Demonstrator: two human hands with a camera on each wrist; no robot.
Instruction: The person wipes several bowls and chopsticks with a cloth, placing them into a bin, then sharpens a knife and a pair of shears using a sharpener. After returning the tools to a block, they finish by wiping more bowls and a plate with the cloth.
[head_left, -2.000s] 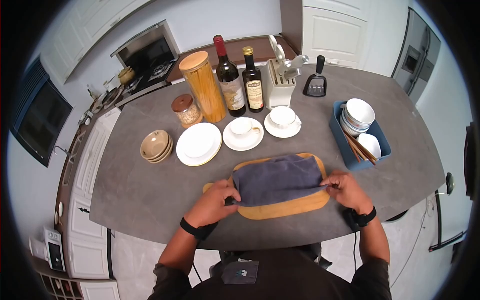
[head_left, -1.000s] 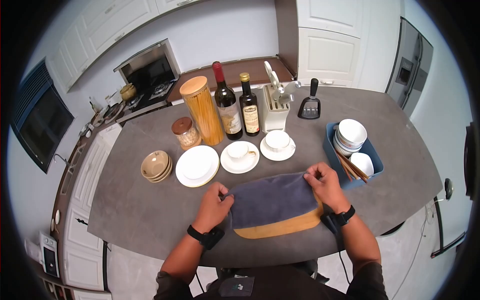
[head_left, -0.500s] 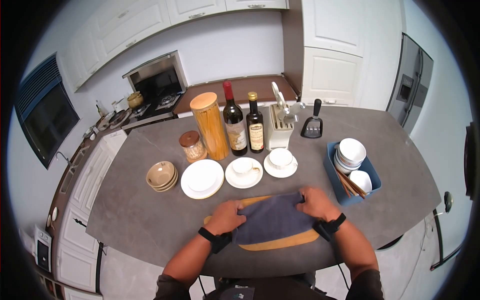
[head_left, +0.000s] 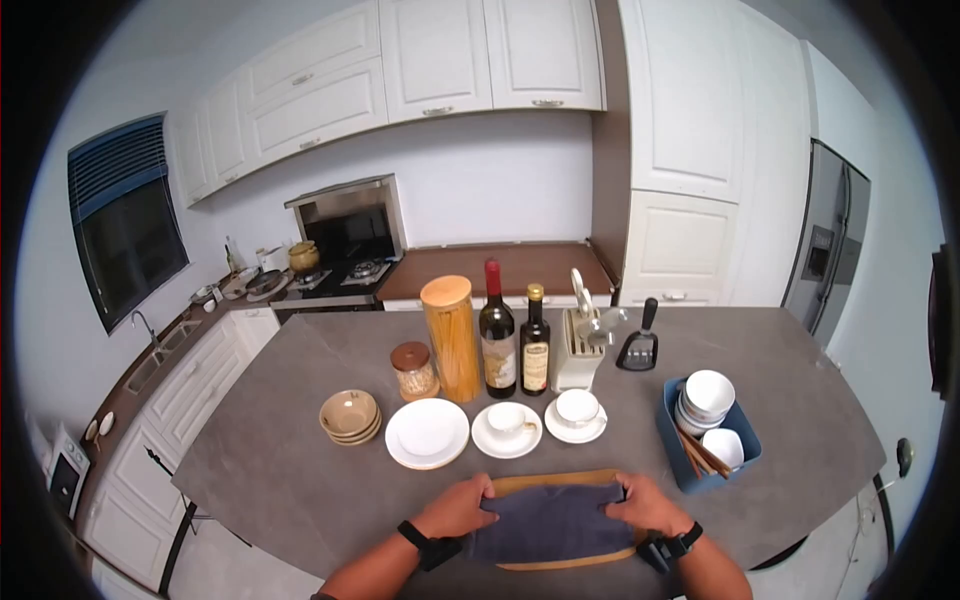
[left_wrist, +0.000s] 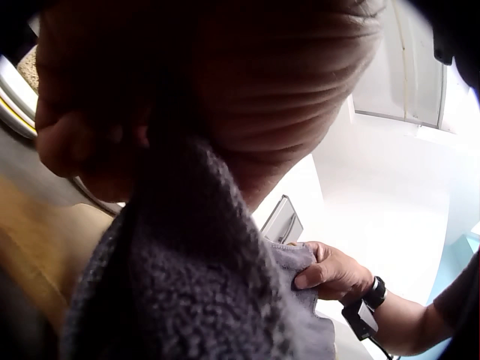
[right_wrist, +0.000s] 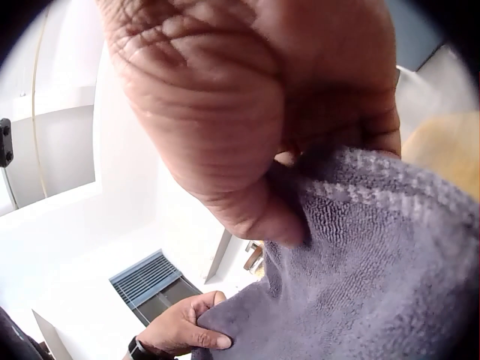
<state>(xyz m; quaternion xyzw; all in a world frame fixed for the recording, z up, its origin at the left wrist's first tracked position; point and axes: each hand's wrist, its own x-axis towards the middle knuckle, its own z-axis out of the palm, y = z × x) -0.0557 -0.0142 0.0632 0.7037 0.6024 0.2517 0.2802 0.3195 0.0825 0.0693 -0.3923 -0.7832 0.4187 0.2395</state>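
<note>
A grey-purple cloth (head_left: 548,524) stretches between both hands over a wooden board (head_left: 560,481), whose back and front edges show beyond it. The left hand (head_left: 459,508) pinches the cloth's left corner between thumb and fingers. At the right corner, the right hand (head_left: 647,505) pinches the fabric the same way. Close up in the left wrist view, the cloth (left_wrist: 202,292) hangs in folds from the left hand (left_wrist: 217,82). A stitched edge of the cloth (right_wrist: 360,247) comes out under the thumb of the right hand (right_wrist: 247,97) in the right wrist view.
Behind the board stand a white plate (head_left: 427,433) and two cups on saucers (head_left: 507,430). Brown bowls (head_left: 350,417) are at left, a blue basket (head_left: 708,478) with bowls and chopsticks at right. Farther back are jars, bottles (head_left: 497,345), a knife block (head_left: 577,352) and a spatula (head_left: 640,347).
The head view has tilted up, so the table sits lower in the picture. Both hands, which earlier held the cloth's near corners, now hold its edge farther back, closer together.
</note>
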